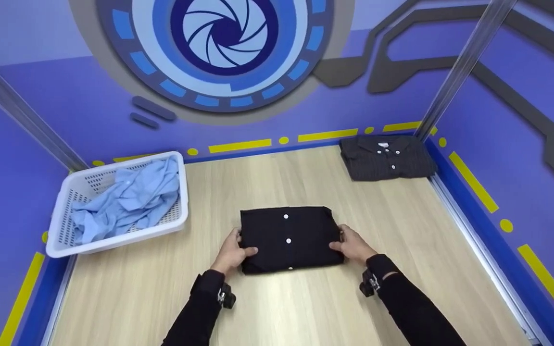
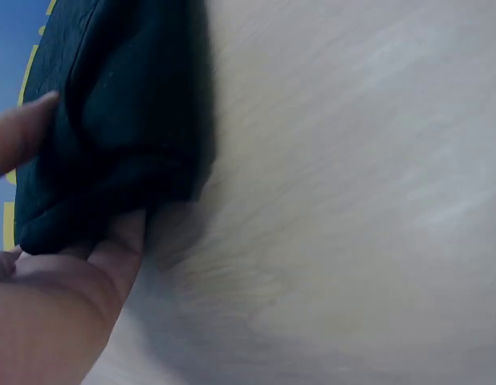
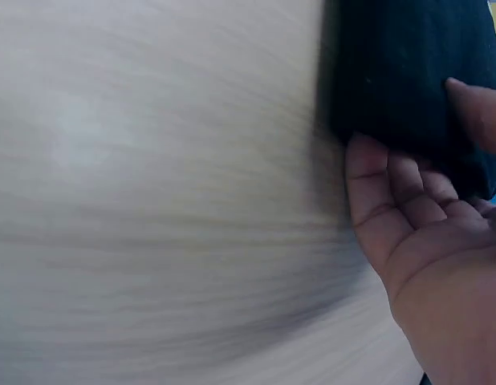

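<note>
A black shirt [image 1: 306, 235], folded into a neat rectangle with white buttons down its front, is in the middle of the table in the head view. My left hand [image 1: 231, 251] grips its left side, thumb on top and fingers tucked under the edge. At the opposite side my right hand [image 1: 353, 245] holds it the same way. The left wrist view shows the folded cloth [image 2: 128, 104] between thumb and fingers. In the right wrist view, curled fingers [image 3: 376, 184] go beneath the shirt's edge, their tips hidden under the cloth.
A white plastic basket [image 1: 184, 192] at the left back holds a crumpled light blue shirt [image 1: 132, 197]. Another folded dark shirt [image 1: 387, 161] lies in the far right corner. Blue printed panels [image 1: 267, 120] wall in the wooden table [image 1: 209, 187] at the back and sides.
</note>
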A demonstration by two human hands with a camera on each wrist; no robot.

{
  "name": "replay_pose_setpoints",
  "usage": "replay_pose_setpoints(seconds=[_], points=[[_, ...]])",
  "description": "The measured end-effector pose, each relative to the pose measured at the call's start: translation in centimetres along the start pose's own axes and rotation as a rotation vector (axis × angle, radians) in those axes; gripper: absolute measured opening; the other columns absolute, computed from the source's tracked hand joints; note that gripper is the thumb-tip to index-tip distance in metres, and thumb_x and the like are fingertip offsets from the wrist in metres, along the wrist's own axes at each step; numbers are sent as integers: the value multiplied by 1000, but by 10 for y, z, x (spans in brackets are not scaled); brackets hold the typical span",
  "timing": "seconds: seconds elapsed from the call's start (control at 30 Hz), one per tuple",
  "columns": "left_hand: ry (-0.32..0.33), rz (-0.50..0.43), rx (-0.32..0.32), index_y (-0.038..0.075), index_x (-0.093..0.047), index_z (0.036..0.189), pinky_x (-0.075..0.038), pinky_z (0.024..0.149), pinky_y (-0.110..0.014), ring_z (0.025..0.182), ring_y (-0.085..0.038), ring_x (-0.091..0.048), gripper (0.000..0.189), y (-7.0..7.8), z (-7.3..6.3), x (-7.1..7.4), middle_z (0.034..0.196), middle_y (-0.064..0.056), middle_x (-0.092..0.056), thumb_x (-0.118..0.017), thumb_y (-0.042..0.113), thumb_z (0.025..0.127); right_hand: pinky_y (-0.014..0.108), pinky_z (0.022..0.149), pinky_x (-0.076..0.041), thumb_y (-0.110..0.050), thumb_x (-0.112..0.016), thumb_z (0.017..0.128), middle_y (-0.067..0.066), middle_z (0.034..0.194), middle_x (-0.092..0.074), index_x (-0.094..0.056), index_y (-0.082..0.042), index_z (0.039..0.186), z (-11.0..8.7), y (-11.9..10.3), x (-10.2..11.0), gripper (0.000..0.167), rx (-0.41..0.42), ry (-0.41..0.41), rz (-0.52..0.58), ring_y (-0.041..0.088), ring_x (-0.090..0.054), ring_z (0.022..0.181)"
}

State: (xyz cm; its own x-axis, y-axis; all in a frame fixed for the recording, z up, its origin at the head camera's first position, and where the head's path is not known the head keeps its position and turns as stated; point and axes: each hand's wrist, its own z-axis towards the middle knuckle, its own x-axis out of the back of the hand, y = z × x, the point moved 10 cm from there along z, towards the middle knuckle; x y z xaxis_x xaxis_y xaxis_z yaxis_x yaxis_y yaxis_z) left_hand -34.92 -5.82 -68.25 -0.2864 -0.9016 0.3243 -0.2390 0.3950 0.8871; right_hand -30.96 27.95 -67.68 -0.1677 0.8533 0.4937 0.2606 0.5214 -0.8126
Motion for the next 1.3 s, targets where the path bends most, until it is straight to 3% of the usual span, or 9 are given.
replay_pose_setpoints(seconds=[0.23, 0.33, 0.47, 0.6, 0.73, 0.9, 1.07, 1.17, 1.3], points=[[100, 46, -22, -5, -33, 154, -39, 114, -55, 139, -46, -45, 75, 2, -4, -1, 150, -32, -45, -73, 0, 91, 60, 114, -36, 6, -65, 94, 34, 147, -48, -36, -1, 152, 0, -15, -3, 65, 148, 56, -145, 49, -47, 137], [116, 87, -35, -5, -33, 154, -40, 113, -55, 137, -46, -47, 76, 5, -7, -1, 147, -32, -48, -74, 2, 91, 60, 113, -38, 7, -65, 93, 34, 141, -51, -40, -5, 155, 0, -18, -5, 68, 180, 54, -217, 49, -51, 131], [130, 101, -23, -4, -34, 154, -40, 112, -55, 135, -46, -49, 75, 3, -9, 0, 143, -32, -51, -75, 4, 91, 57, 109, -41, 4, -60, 95, 34, 131, -51, -38, -3, 158, 4, -14, -10, 67, 106, -6, -247, 44, -55, 118], [152, 125, -31, -4, -33, 154, -41, 112, -55, 135, -46, -50, 76, 3, -11, 0, 143, -33, -51, -75, 5, 92, 52, 102, -46, -2, -52, 96, 38, 138, -44, -23, -1, 163, 6, -7, -15, 73, 22, -63, -259, 43, -55, 114], [204, 263, -145, -5, -34, 154, -43, 110, -53, 131, -45, -52, 78, 14, -19, -1, 139, -30, -52, -77, 8, 91, 50, 94, -49, -6, -51, 97, 42, 142, -38, -16, 0, 164, 7, -6, -15, 75, -2, -58, -259, 44, -56, 111], [270, 592, -419, -4, -46, 148, -41, 109, -55, 131, -44, -46, 71, 42, -40, -7, 141, -28, -46, -80, 8, 88, 47, 88, -51, -5, -58, 96, 33, 132, -42, -26, 4, 161, 3, -11, -8, 73, 43, 25, -275, 36, -58, 96], [209, 847, -642, -1, -55, 142, -37, 113, -55, 140, -43, -42, 62, 61, -59, -24, 150, -26, -44, -80, 5, 85, 48, 97, -49, -1, -67, 91, 23, 131, -43, -44, 6, 151, -10, -27, 0, 65, 202, 138, -349, 35, -57, 107], [122, 906, -690, 1, -55, 144, -35, 116, -56, 144, -43, -39, 60, 63, -66, -36, 155, -24, -42, -78, 10, 88, 52, 102, -47, -1, -73, 88, 23, 140, -43, -51, 4, 147, -21, -43, 0, 63, 349, 192, -431, 39, -53, 121], [0, 958, -665, 7, -48, 153, -28, 121, -58, 152, -42, -29, 69, 56, -68, -51, 164, -21, -33, -75, 25, 92, 60, 110, -36, -4, -79, 82, 24, 153, -40, -54, -1, 147, -37, -62, -11, 69, 553, 178, -566, 45, -40, 138]])
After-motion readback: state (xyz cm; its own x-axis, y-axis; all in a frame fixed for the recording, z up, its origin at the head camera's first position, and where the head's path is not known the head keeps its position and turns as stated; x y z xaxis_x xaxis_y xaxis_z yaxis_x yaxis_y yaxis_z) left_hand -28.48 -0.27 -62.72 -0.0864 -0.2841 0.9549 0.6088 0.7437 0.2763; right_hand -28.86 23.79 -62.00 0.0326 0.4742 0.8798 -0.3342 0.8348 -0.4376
